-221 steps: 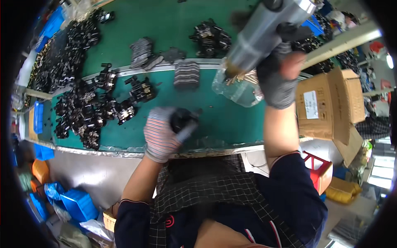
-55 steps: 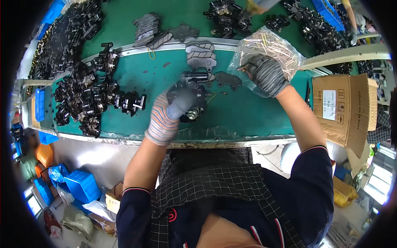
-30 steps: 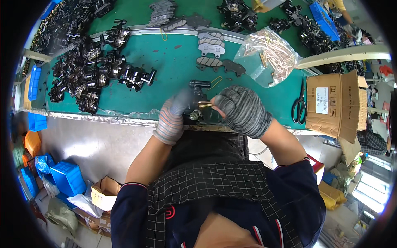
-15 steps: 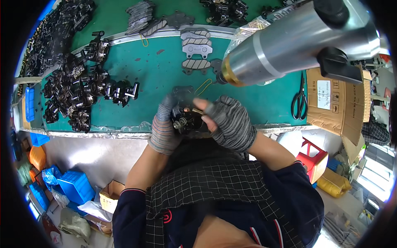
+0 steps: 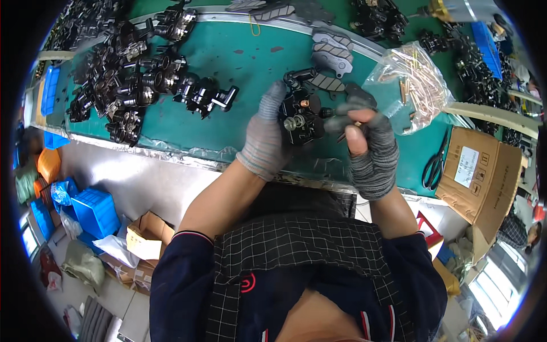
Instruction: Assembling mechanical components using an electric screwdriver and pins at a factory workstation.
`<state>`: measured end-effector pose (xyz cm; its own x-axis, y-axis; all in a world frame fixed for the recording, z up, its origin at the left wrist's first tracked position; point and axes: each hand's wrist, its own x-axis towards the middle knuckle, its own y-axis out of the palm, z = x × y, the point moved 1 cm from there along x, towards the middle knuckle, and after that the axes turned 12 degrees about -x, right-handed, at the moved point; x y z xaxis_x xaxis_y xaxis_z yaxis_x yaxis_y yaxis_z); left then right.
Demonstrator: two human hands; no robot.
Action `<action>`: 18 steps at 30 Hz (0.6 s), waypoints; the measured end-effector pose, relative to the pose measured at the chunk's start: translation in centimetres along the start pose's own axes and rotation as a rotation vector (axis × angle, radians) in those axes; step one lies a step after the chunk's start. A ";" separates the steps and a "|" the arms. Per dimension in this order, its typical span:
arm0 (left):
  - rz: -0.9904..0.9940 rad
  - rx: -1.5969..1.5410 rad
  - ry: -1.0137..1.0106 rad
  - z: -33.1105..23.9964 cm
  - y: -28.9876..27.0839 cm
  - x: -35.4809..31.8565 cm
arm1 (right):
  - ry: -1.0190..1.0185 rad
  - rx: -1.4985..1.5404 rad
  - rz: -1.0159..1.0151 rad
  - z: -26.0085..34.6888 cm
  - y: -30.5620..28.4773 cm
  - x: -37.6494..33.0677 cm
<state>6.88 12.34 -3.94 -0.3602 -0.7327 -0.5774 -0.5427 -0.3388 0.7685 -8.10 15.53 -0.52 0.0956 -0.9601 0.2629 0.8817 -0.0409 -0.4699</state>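
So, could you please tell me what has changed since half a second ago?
The right hand has drawn away rightward from the black metal part, pinching a thin pin; the silver power tool has swung away toward the upper right. The left hand still holds the part, and the pile of black parts on the left stays as it was.

Green counter [image 5: 196, 134] | black metal parts [image 5: 137, 91] heaped at left | flat grey pads [image 5: 333, 56] near middle | clear bag [image 5: 420, 85], scissors [image 5: 435, 169] at right
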 end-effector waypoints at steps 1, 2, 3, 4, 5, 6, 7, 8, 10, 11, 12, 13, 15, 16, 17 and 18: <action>0.041 -0.054 -0.019 0.0 0.4 -0.2 | 0.122 0.238 -0.071 0.2 0.3 -0.1; 0.081 -0.104 -0.035 -0.2 0.8 -0.6 | 0.116 0.236 -0.069 0.2 0.7 -0.1; 0.123 -0.154 -0.051 -0.2 1.0 -0.9 | 0.002 0.160 -0.067 -0.2 1.1 -0.2; 0.132 -0.154 -0.048 -0.1 1.0 -1.1 | -0.113 0.081 -0.067 -0.7 1.5 -0.4; 0.146 -0.175 -0.054 0.1 0.8 -1.2 | -0.231 0.004 -0.066 -1.0 2.0 -0.6; 0.161 -0.195 -0.062 0.4 0.5 -1.3 | -0.244 -0.001 -0.069 -0.9 2.7 -0.9; 0.185 -0.217 -0.071 0.7 0.5 -1.1 | -0.208 0.096 -0.117 -0.7 3.2 -1.3; 0.207 -0.217 -0.068 1.0 0.5 -1.1 | -0.173 0.193 -0.166 -0.4 3.6 -1.7; 0.142 -0.242 -0.072 1.8 0.2 -1.5 | -0.150 0.283 -0.220 -0.3 3.1 -1.7; 0.105 -0.253 -0.075 2.2 0.0 -1.7 | -0.243 0.138 -0.177 -0.1 2.7 -1.7; 0.115 -0.249 -0.075 2.3 -0.3 -1.7 | -0.332 -0.005 -0.134 0.0 2.5 -1.8; 0.134 -0.255 -0.111 2.5 -0.6 -1.8 | -0.417 -0.147 -0.090 0.1 2.3 -1.9; 0.166 -0.267 -0.183 2.8 -0.9 -1.8 | -0.342 -0.039 -0.109 0.1 1.3 -2.4; 0.167 -0.263 -0.183 2.8 -0.8 -1.8 | -0.261 0.071 -0.120 0.0 0.7 -2.7; 0.174 -0.259 -0.176 2.8 -0.5 -1.7 | -0.179 0.182 -0.130 -0.1 0.4 -2.9; 0.179 -0.256 -0.169 2.8 -0.3 -1.7 | -0.178 0.185 -0.133 -0.2 0.3 -3.0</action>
<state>5.54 15.32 -4.01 -0.5643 -0.6931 -0.4486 -0.2598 -0.3667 0.8933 -8.23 18.39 -1.58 0.0380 -0.8854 0.4634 0.9598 -0.0966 -0.2634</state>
